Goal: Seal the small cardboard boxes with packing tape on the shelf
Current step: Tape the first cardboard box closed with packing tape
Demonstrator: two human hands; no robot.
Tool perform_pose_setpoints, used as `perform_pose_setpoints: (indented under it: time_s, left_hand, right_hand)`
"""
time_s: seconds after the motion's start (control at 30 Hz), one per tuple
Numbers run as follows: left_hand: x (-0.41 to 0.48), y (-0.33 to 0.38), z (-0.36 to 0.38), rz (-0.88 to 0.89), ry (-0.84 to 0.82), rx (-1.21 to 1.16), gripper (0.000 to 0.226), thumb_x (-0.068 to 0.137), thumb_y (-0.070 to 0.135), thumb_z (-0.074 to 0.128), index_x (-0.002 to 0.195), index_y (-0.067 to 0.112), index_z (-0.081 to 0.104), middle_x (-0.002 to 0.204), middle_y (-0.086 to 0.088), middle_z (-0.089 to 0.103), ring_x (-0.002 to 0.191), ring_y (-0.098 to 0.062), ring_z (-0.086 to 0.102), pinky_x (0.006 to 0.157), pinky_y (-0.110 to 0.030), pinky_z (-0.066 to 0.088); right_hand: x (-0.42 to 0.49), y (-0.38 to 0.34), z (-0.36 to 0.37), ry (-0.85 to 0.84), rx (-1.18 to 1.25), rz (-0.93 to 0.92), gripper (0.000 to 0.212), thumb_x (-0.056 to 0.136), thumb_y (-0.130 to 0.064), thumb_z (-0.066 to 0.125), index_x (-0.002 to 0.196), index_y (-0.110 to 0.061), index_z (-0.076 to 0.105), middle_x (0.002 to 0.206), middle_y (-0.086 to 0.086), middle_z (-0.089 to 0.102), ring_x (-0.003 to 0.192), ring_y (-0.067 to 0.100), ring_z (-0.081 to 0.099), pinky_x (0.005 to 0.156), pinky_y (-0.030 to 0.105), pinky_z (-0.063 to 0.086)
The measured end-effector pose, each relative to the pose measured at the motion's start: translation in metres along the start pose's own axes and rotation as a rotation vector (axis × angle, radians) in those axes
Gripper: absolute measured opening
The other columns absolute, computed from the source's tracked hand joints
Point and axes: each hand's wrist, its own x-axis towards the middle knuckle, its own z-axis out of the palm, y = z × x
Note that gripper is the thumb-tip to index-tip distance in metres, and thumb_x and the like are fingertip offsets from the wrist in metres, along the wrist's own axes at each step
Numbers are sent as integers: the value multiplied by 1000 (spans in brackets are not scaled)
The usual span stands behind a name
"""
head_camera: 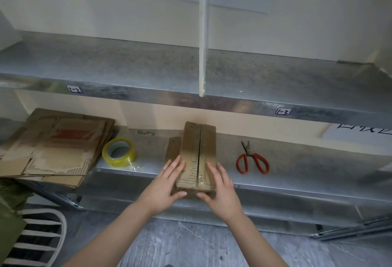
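A small brown cardboard box (pixel 198 152) lies on the lower metal shelf (pixel 297 173), its two top flaps meeting along a centre seam, its near end over the shelf's front edge. My left hand (pixel 163 188) lies along the box's left side with fingers straight and the thumb under the near end. My right hand (pixel 220 190) mirrors it on the right side, thumb at the near end. A roll of yellowish clear packing tape (pixel 119 152) stands on the shelf to the left of the box. Red-handled scissors (pixel 251 159) lie to the right.
A stack of flattened cardboard (pixel 53 148) overhangs the shelf's left end. The upper shelf (pixel 148 69) carries a white upright divider (pixel 202 33). A white slatted chair back (pixel 40 235) stands low on the left. A white paper with writing (pixel 360 134) lies at far right.
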Motion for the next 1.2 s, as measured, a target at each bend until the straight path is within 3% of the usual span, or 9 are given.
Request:
perform_pose_setpoints:
  time_s: [0.2,0.3,0.4,0.57,0.7,0.83,0.93,1.07,1.2]
  left_hand:
    - [-7,3,-11,10,25,161,87,90,60,49,152,39,-9,156,22,-21,146,-7,-19,121,-34,0]
    - [-11,0,-22,49,29,249,83,88,73,34,153,39,-5,157,21,-16,146,-6,-17,117,-29,-9]
    - [-19,-15,-45,59,25,212,81,84,79,23,153,41,6,159,21,-3,146,-2,-7,117,-26,-4]
    - [-40,-65,-81,-21,44,294,75,91,67,35,154,32,13,161,12,7,149,-9,2,122,-33,5]
    - [-48,-115,-96,-117,86,320,72,95,54,46,154,27,16,161,7,13,148,-13,8,121,-31,5]
    - [-47,-168,-107,-173,92,325,70,94,54,47,153,28,19,160,7,18,147,-13,13,119,-32,10]
    - [-41,-203,-115,-180,51,318,68,95,51,48,152,28,20,158,5,22,146,-15,17,118,-34,16]
    - [-27,-234,-113,-77,-27,350,65,94,49,48,151,26,25,156,2,29,143,-17,23,115,-31,15]
    - [-8,-253,-113,53,-90,380,56,93,52,47,141,25,40,148,1,39,138,-21,30,116,-33,15]
  right_hand:
    - [-14,-5,-7,41,-23,-1,86,82,-59,65,150,-48,13,162,-11,3,150,16,3,118,41,27]
    - [-18,-15,-14,118,-161,-104,69,90,-62,48,151,-38,26,160,-6,20,150,13,6,121,34,16]
    - [-14,-42,-15,121,-273,-257,62,94,-61,34,148,-32,36,155,-3,35,148,15,17,123,36,10]
    - [16,-107,16,-8,-326,-389,57,97,-52,35,151,-34,28,159,-2,27,149,15,13,123,37,7]
    - [49,-146,60,-56,-340,-440,56,98,-43,45,150,-28,33,157,5,31,147,21,21,123,38,8]
    - [84,-168,111,-121,-330,-353,57,97,-39,48,150,-25,33,155,7,34,144,24,25,122,37,14]
    - [105,-175,144,-153,-271,-175,58,95,-37,52,148,-22,34,150,7,38,139,26,31,117,34,25]
    - [116,-169,172,-141,-257,76,58,94,-39,55,146,-18,35,147,6,40,136,25,33,110,31,32]
    - [123,-162,182,-141,-279,208,52,94,-41,55,141,-24,41,144,1,44,134,23,37,106,37,37]
